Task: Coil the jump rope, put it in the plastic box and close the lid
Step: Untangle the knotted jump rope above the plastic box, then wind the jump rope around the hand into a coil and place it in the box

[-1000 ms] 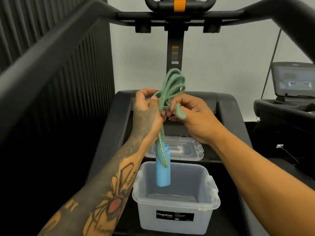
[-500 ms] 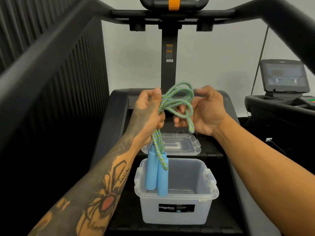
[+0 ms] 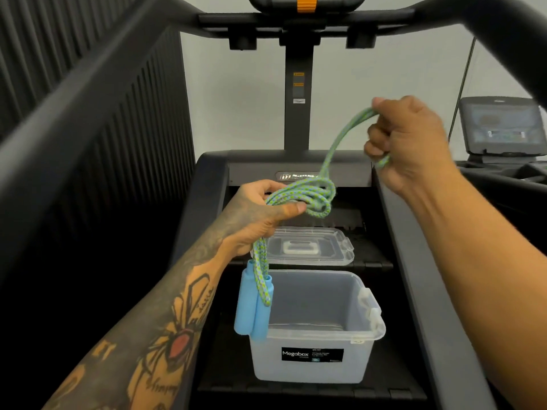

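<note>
Above the plastic box (image 3: 310, 335), tying off.
Left hand (image 3: 257, 214) pinches the jump rope (image 3: 307, 196) bundle; right hand (image 3: 411, 140) fists a loop higher, seemingly to tighten it.

Both arms are showing bare as far as the frame edge. The left forearm (image 3: 189, 291) is carrying a large spider tattoo (image 3: 180, 341): black outlined legs are spreading around an oval red body, and small dark letters are running beside the legs. Toward the wrist, dense grey shaded ink is covering the arm and continuing onto the back of the left hand (image 3: 257, 217). The right forearm (image 3: 488, 261) and right hand (image 3: 414, 143) are showing plain skin.
</note>
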### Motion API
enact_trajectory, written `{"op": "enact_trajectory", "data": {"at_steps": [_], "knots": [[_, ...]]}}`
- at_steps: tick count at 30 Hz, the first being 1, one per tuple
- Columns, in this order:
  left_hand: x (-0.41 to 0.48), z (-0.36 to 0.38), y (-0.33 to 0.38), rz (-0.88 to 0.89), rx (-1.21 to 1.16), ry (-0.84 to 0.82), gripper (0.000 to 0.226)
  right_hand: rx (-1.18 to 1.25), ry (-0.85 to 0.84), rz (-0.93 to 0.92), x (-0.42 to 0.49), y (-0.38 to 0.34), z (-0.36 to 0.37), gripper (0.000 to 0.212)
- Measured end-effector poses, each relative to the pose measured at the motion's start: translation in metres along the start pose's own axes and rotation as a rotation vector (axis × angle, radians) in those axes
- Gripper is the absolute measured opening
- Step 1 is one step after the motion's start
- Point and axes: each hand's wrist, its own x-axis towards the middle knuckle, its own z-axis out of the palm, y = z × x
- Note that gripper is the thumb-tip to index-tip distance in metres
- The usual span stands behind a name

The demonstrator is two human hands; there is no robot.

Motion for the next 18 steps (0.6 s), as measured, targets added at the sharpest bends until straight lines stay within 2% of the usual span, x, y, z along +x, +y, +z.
{"op": "enact_trajectory", "data": {"at_steps": [2, 4, 5, 7, 9, 12, 15, 16, 18], "knots": [[0.003, -0.004, 0.000, -0.050, -0.083, 0.016, 0.013, 0.035, 0.084, -0.020, 0.003, -0.011, -0.010, 0.045], [0.006, -0.008, 0.003, -0.106, -0.205, 0.050, 0.024, 0.042, 0.181, 0.011, 0.006, -0.014, -0.024, 0.038], [0.007, -0.009, 0.005, -0.136, -0.286, 0.055, 0.029, -0.020, 0.220, 0.047, 0.007, -0.011, -0.031, 0.035], [0.009, -0.013, 0.009, -0.199, -0.429, 0.032, 0.033, -0.318, 0.225, 0.124, 0.006, 0.000, -0.045, 0.030], [0.009, -0.017, 0.014, -0.254, -0.529, -0.043, 0.036, -0.730, 0.099, 0.184, 0.000, 0.014, -0.058, 0.020], [0.008, -0.022, 0.023, -0.273, -0.581, -0.153, 0.034, -1.290, -0.198, 0.300, -0.011, 0.028, -0.073, 0.017], [0.007, -0.019, 0.026, -0.261, -0.517, -0.185, 0.032, -1.452, -0.551, 0.600, -0.022, 0.031, -0.070, 0.004], [0.007, -0.017, 0.027, -0.263, -0.491, -0.204, 0.033, -1.495, -0.631, 0.633, -0.022, 0.031, -0.066, 0.007], [0.006, -0.013, 0.029, -0.282, -0.450, -0.260, 0.034, -1.513, -0.658, 0.478, -0.018, 0.030, -0.053, 0.030]]}}
